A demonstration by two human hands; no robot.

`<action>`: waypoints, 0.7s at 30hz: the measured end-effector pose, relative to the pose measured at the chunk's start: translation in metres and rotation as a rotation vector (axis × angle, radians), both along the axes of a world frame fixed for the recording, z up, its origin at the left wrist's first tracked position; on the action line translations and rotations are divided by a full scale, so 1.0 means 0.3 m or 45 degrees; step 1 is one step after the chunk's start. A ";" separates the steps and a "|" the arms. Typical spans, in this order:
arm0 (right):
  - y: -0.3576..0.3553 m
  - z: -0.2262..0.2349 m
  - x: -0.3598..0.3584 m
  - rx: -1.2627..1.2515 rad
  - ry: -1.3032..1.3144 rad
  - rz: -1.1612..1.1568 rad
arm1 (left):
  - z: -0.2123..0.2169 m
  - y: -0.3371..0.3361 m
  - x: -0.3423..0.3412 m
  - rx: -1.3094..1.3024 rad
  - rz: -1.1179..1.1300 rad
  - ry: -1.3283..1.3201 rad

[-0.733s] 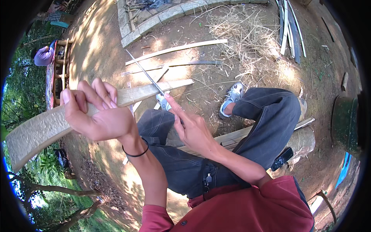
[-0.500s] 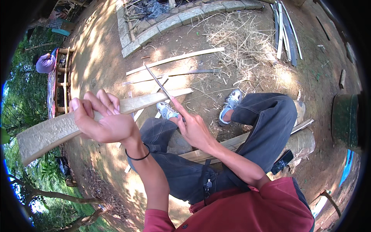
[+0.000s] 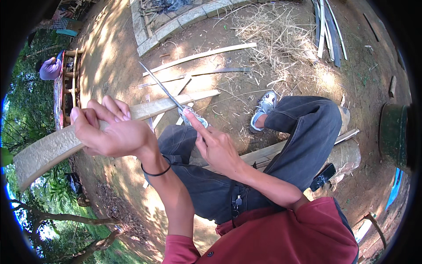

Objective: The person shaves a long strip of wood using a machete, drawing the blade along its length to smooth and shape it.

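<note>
A long pale strip of split bamboo point(image 3: 46, 152) slants in front of me, its wide end at the left and its narrow tip beyond my knees. My left hand point(image 3: 118, 134) is closed around its middle, palm turned up, a dark band on the wrist. In my right hand point(image 3: 220, 147) is a knife point(image 3: 161, 88), its handle mostly hidden by the fingers. The index finger stretches along the knife toward the blade. That long, thin blade crosses the strip near its narrow part and points up to the left.
Several strips point(image 3: 200, 57) lie on the dirt ahead, beside a heap of shavings point(image 3: 281, 37). A stone-edged fire pit point(image 3: 189, 20) is beyond. More strips point(image 3: 327, 33) lie far right. A phone point(image 3: 323, 176) rests on a log point(image 3: 345, 158). Another person point(image 3: 50, 69) is at far left.
My right hand and the knife have shifted left along the bamboo strip, toward my left hand. The left hand keeps its grip, and the strip sits slightly farther left in view.
</note>
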State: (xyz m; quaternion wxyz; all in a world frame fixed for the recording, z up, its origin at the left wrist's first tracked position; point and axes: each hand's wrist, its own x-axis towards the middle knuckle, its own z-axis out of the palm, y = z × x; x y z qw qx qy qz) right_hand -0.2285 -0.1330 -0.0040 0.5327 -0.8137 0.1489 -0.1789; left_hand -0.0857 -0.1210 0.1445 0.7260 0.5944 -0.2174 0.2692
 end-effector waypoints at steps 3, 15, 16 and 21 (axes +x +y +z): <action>-0.042 -0.151 0.020 0.141 0.250 -0.005 | 0.010 0.020 -0.003 -0.060 -0.048 0.059; -0.039 -0.060 0.058 0.145 0.070 0.001 | 0.030 0.025 0.010 -0.013 -0.109 0.103; -0.039 -0.044 0.070 0.185 0.020 -0.006 | 0.032 0.036 0.021 0.006 -0.110 0.082; -0.008 0.052 0.041 0.059 -0.060 0.023 | 0.032 0.027 -0.006 0.005 -0.151 0.106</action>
